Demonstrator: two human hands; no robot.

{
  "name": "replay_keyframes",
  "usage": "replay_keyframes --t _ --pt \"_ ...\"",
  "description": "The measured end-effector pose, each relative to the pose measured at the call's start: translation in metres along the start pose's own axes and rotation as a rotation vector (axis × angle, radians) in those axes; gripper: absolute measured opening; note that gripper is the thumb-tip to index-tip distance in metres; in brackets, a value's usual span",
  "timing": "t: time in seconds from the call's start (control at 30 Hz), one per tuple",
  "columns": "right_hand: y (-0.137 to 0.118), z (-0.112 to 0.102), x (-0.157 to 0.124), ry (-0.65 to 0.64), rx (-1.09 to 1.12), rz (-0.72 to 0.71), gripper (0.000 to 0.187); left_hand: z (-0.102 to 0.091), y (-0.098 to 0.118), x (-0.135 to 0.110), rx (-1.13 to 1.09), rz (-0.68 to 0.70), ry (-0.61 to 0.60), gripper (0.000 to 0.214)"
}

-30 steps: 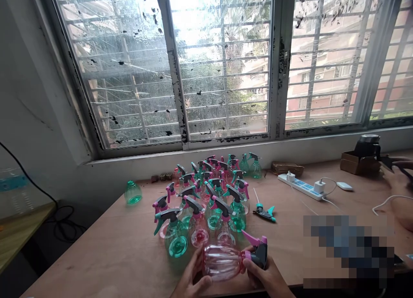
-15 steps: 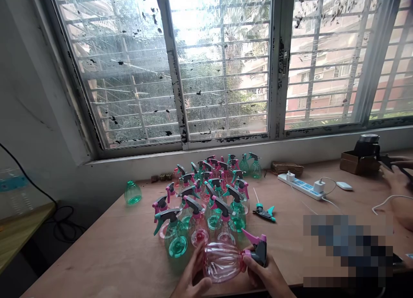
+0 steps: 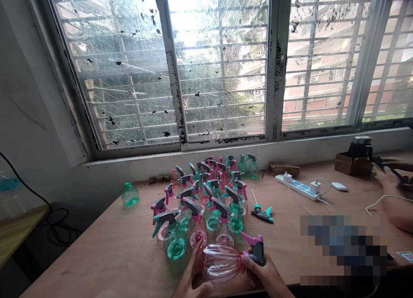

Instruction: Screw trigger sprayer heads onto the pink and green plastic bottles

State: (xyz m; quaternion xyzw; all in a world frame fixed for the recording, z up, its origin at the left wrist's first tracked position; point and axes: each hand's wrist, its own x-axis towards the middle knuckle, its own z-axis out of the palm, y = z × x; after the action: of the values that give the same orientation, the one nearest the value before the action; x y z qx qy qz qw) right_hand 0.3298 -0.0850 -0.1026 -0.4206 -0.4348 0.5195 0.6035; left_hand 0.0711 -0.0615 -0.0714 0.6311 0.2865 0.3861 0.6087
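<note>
A clear pink spray bottle (image 3: 221,262) lies sideways between my hands at the table's front edge, its pink and black trigger head pointing right. My left hand (image 3: 195,274) cups the bottle's base end, thumb below and fingers behind. At the neck, my right hand (image 3: 263,272) is closed around the collar just under the trigger head. Just beyond stand several green and pink spray bottles (image 3: 176,242) in a close group, all with trigger heads. To the right a loose teal and black spray head (image 3: 263,213) lies with its thin tube pointing up and back.
A green bottle without a head (image 3: 130,195) stands at the left. A white power strip (image 3: 298,187) with plugs and cables lies back right, near a cardboard box (image 3: 351,164). Another person's hand (image 3: 387,179) is at the far right. A pixelated patch covers the right front.
The view has shifted slightly, so most things sit a little further left. My hands keep their hold on the pink spray bottle, which has hardly moved.
</note>
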Motion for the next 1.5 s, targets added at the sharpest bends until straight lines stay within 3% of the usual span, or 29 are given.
replay_keyframes --t 0.17,0.43,0.5,0.6,0.77,0.93,1.0,1.17,1.23,1.33,1.43,1.5 --pt "0.002 0.0 0.002 0.022 0.005 0.01 0.054 -0.002 -0.002 -0.002 -0.009 -0.049 0.018 0.084" --pt "-0.001 -0.003 0.002 -0.011 0.015 0.055 0.051 0.002 0.006 -0.003 0.071 0.02 -0.013 0.094" --pt "-0.002 -0.004 0.0 -0.044 -0.002 0.041 0.048 0.0 0.006 -0.005 0.036 0.03 -0.025 0.103" --pt "-0.006 -0.005 -0.007 -0.091 -0.055 -0.013 0.046 -0.004 0.005 -0.006 -0.069 0.054 -0.014 0.098" --pt "-0.03 -0.002 -0.025 -0.189 -0.237 -0.198 0.036 0.002 0.006 0.0 -0.094 0.106 0.193 0.086" --pt "-0.047 0.005 -0.036 -0.259 -0.324 -0.422 0.038 0.033 0.022 -0.005 -0.168 -0.095 0.487 0.079" --pt "-0.042 0.01 -0.036 -0.228 -0.236 -0.331 0.036 0.048 0.031 -0.013 -0.105 -0.053 0.549 0.069" --pt "-0.03 0.025 -0.036 -0.249 0.165 0.12 0.05 0.074 0.047 -0.034 0.131 0.305 0.651 0.057" --pt "-0.034 0.026 -0.039 -0.264 0.172 0.16 0.05 0.075 0.05 -0.036 0.165 0.377 0.639 0.053" --pt "-0.045 0.019 -0.043 -0.269 -0.017 -0.019 0.046 0.067 0.051 -0.033 0.081 0.367 0.574 0.065" --pt "-0.048 0.008 -0.042 -0.275 -0.351 -0.413 0.043 0.053 0.048 -0.031 -0.142 0.221 0.493 0.088" --pt "-0.045 0.003 -0.04 -0.29 -0.532 -0.716 0.044 0.045 0.046 -0.03 -0.264 0.1 0.472 0.091"
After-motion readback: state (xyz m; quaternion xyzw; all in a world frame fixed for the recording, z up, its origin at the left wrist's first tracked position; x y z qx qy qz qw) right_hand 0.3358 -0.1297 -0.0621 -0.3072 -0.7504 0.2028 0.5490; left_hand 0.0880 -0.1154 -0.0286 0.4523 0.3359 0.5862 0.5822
